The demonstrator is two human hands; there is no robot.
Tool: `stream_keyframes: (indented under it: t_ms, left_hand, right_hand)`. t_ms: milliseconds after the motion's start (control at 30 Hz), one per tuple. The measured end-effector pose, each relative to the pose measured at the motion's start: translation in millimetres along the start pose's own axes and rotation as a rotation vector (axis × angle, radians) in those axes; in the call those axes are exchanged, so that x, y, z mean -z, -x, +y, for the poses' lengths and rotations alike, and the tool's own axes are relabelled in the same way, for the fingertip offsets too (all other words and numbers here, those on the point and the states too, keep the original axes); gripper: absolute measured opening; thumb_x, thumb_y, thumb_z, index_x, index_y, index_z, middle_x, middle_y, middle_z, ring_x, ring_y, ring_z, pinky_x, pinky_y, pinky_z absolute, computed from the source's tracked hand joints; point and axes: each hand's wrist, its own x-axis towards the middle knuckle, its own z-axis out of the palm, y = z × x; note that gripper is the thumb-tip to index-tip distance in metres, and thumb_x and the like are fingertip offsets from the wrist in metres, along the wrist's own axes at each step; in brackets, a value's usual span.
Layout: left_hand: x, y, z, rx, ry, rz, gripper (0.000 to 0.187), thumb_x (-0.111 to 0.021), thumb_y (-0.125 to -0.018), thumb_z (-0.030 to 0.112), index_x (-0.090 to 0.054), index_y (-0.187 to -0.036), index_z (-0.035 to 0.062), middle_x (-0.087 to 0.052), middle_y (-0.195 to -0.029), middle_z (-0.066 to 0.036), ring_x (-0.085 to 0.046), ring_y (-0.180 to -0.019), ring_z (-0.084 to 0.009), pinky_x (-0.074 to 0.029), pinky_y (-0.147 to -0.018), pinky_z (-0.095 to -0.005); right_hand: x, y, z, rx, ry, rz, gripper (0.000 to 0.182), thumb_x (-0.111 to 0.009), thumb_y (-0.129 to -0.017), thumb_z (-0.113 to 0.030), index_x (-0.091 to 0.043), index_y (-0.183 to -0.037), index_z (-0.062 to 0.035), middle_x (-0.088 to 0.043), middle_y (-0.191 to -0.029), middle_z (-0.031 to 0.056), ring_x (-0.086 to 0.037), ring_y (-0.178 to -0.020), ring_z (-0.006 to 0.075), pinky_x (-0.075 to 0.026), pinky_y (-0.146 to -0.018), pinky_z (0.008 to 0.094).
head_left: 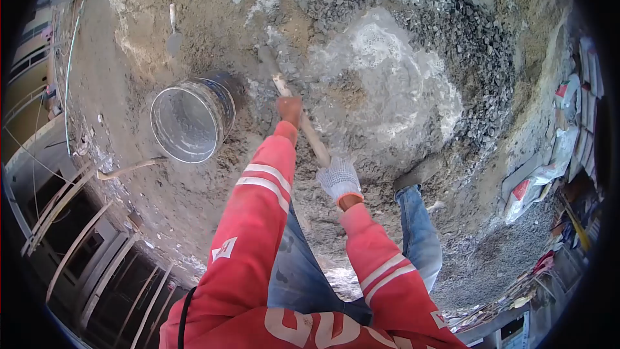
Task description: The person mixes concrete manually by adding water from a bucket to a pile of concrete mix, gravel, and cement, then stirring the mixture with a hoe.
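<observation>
My left hand (290,110), bare, is closed around the lower part of the wooden handle of a shovel (312,137). My right hand (339,179), in a white knit glove with an orange cuff, grips the handle nearer its rear end. The shovel's grey blade points away from me and lies against the wet grey ground, its edges hard to tell from the mud. Right of the handle spreads a wet grey cement mix (387,84), with whitish liquid on top. Dark gravel (475,52) rings its far and right sides.
A mud-coated bucket (194,119) stands left of my hands. Beyond it lies a trowel (173,35). A stick (132,168) rests on the ground at left, near wooden poles. Cement bags (539,181) lie at the right edge.
</observation>
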Motion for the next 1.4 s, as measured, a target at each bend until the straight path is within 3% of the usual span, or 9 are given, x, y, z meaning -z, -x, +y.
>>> stream_keyframes:
  t_ms: [233,333,467,600,833,1033,1100,1233,1400]
  left_hand:
    - [-38,183,-16,0.089,-0.011,0.064,0.034,-0.067,-0.079,0.005,-0.054,-0.107,-0.0081,-0.063,-0.079,-0.019,-0.064,-0.063,-0.0281,-0.051,-0.055,-0.0389]
    - [-9,231,72,0.297,0.394,-0.015,0.033,-0.061,-0.085,0.004,-0.043,-0.113,-0.0013,-0.058,-0.078,-0.013,-0.055,-0.05,-0.0207,-0.045,-0.044,-0.0341]
    - [1,168,152,-0.104,0.847,-0.043,0.025,-0.056,-0.088,0.0,-0.042,-0.109,0.001,-0.052,-0.073,-0.008,-0.051,-0.049,-0.015,-0.04,-0.04,-0.0305]
    - [-29,57,203,-0.338,0.59,0.006,0.021,-0.055,-0.089,0.004,-0.044,-0.107,0.0008,-0.053,-0.071,-0.007,-0.049,-0.05,-0.0156,-0.044,-0.045,-0.0313]
    - [-112,138,131,0.009,-0.107,-0.149,0.042,-0.069,-0.077,0.017,-0.053,-0.104,-0.0113,-0.065,-0.087,-0.023,-0.068,-0.071,-0.029,-0.052,-0.06,-0.0382]
    - [-44,214,92,0.13,0.384,-0.117,0.031,-0.063,-0.082,0.006,-0.051,-0.107,-0.0083,-0.063,-0.094,-0.022,-0.065,-0.082,-0.0328,-0.05,-0.073,-0.0413]
    - [-21,161,45,-0.249,0.229,0.19,0.031,-0.061,-0.085,0.007,-0.049,-0.108,-0.0086,-0.062,-0.088,-0.02,-0.064,-0.066,-0.0274,-0.049,-0.056,-0.0383]
    - [49,98,99,-0.126,0.262,0.327,0.028,-0.063,-0.083,0.01,-0.053,-0.101,-0.009,-0.062,-0.079,-0.018,-0.062,-0.06,-0.0299,-0.048,-0.053,-0.0403]
    - [-38,60,-58,0.121,0.081,-0.023,0.03,-0.069,-0.076,0.016,-0.058,-0.084,-0.0105,-0.064,-0.078,-0.021,-0.065,-0.067,-0.0282,-0.049,-0.057,-0.0409]
  right_hand:
    - [7,82,141,0.123,0.063,0.093,0.051,-0.074,-0.072,-0.032,-0.056,-0.111,-0.0039,-0.065,-0.091,0.0222,-0.063,-0.085,0.0413,-0.05,-0.075,0.0468]
    - [33,68,142,0.076,0.115,0.095,0.05,-0.074,-0.072,-0.031,-0.055,-0.111,-0.0069,-0.066,-0.089,0.0201,-0.064,-0.082,0.0398,-0.051,-0.074,0.047]
    - [66,-26,88,0.311,0.202,0.306,0.047,-0.07,-0.074,-0.03,-0.054,-0.113,-0.009,-0.066,-0.088,0.0187,-0.064,-0.081,0.0384,-0.052,-0.072,0.0467]
    - [98,-83,14,0.297,0.124,0.357,0.046,-0.067,-0.077,-0.03,-0.056,-0.115,-0.0059,-0.066,-0.089,0.0213,-0.065,-0.083,0.0389,-0.052,-0.075,0.0472]
    - [54,-16,100,-0.053,-0.064,0.25,0.045,-0.069,-0.074,-0.028,-0.059,-0.108,0.0009,-0.065,-0.094,0.0241,-0.064,-0.089,0.0386,-0.052,-0.077,0.0443]
    - [32,24,159,0.145,0.027,0.238,0.052,-0.075,-0.07,-0.027,-0.057,-0.113,-0.0034,-0.065,-0.092,0.0224,-0.064,-0.086,0.0387,-0.052,-0.076,0.044]
    - [25,4,126,0.213,0.092,0.179,0.054,-0.074,-0.071,-0.031,-0.057,-0.114,-0.0038,-0.066,-0.091,0.0221,-0.064,-0.085,0.0388,-0.052,-0.076,0.0445]
    - [12,-30,54,0.408,0.185,0.193,0.051,-0.069,-0.075,-0.036,-0.058,-0.113,-0.0035,-0.066,-0.086,0.0221,-0.064,-0.083,0.0394,-0.052,-0.074,0.0469]
    - [35,29,63,-0.01,0.126,-0.101,0.043,-0.065,-0.077,-0.031,-0.059,-0.106,0.0012,-0.065,-0.093,0.0233,-0.063,-0.086,0.04,-0.051,-0.078,0.046]
